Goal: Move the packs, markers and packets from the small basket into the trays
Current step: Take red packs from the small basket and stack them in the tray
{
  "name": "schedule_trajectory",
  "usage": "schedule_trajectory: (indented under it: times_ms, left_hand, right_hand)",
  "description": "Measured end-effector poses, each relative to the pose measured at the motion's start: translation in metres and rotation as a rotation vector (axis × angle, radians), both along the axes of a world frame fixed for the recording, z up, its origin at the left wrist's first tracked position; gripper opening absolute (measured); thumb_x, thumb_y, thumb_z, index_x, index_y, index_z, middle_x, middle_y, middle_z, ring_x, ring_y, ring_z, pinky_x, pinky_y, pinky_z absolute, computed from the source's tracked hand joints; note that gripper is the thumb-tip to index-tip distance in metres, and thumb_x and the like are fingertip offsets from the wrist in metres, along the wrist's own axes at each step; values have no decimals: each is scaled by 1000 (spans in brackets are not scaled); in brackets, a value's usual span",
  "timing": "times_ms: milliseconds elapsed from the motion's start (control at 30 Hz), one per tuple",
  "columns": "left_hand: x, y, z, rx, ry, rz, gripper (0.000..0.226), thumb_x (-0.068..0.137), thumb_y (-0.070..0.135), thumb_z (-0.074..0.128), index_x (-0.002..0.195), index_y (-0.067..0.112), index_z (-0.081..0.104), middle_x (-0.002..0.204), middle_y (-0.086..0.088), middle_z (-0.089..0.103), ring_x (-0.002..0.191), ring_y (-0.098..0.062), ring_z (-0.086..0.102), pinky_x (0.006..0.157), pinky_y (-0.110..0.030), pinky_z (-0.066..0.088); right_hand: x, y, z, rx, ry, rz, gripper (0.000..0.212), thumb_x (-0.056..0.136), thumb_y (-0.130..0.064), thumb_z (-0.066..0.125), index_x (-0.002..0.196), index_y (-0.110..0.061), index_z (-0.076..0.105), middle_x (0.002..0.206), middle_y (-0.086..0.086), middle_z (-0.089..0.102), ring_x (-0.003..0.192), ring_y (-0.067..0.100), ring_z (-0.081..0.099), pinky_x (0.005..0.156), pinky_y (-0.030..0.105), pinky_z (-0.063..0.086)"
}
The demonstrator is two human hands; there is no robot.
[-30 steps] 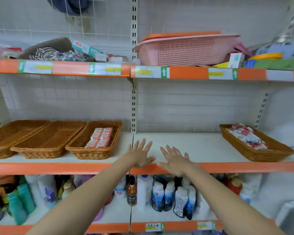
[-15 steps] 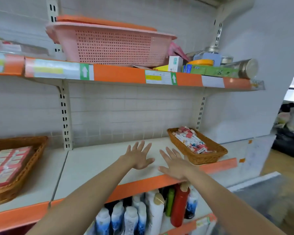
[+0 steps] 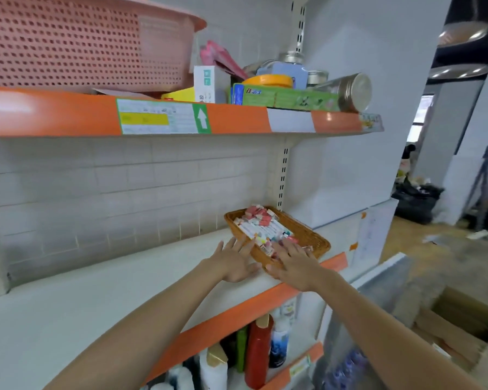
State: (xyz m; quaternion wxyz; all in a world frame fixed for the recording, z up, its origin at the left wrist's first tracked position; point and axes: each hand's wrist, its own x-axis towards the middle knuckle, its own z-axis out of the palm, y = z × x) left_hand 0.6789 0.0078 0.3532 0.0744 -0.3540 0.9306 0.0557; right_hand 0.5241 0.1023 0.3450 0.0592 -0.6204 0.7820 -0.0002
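Both hands have closed on the wicker basket [image 3: 307, 237] since half a second back; then it sat well off beyond our fingertips, now it lies right under them.

Left to right:
- Left hand [image 3: 233, 261]: fingers straight and spread, tips at the basket's near-left rim, holding nothing. Contact with the rim looks likely; we cannot confirm it.
- Right hand [image 3: 295, 263]: fingers straight and slightly spread, lying over the near end of the basket, tips on or just above the packs [image 3: 261, 228]. No pinch yet.
- Packs: a loose pile of small red-and-white boxes inside the basket, just beyond both sets of fingertips (markers and packets not told apart at this blur).

We judge the reach done and the first pick not yet made. No trays appear in view, so anything lifted must travel back out of frame, probably to our left. Bottles [image 3: 258, 353] stand on the shelf below our wrists.
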Motion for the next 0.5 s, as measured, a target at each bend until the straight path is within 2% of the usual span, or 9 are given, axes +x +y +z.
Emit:
schedule_trajectory:
  times_ms: [100,367,500]
  left_hand:
    - [-22,-2,-3,3,53,-33,70,100,55,21,153,22,-11,160,-1,-16,148,-21,-12,119,-44,-6]
    - [-64,-21,-6,-30,78,76,70,99,56,19,154,17,0,161,-5,-9,149,-23,-6,120,-39,-2]
    - [-77,-22,-9,-40,101,106,70,100,54,24,153,11,8,161,-8,5,148,-23,5,120,-37,5]
  right_hand:
    - [-29,-5,-5,-21,-16,-13,67,101,-55,22,155,-25,-5,162,3,-8,149,21,-5,120,47,0]
    - [-82,-21,-1,-24,-53,29,64,101,-54,19,155,-24,4,163,5,-1,149,23,2,120,42,5]
    - [-92,-32,3,-91,-100,117,62,102,-48,30,155,-21,12,161,2,11,146,22,17,118,38,19]
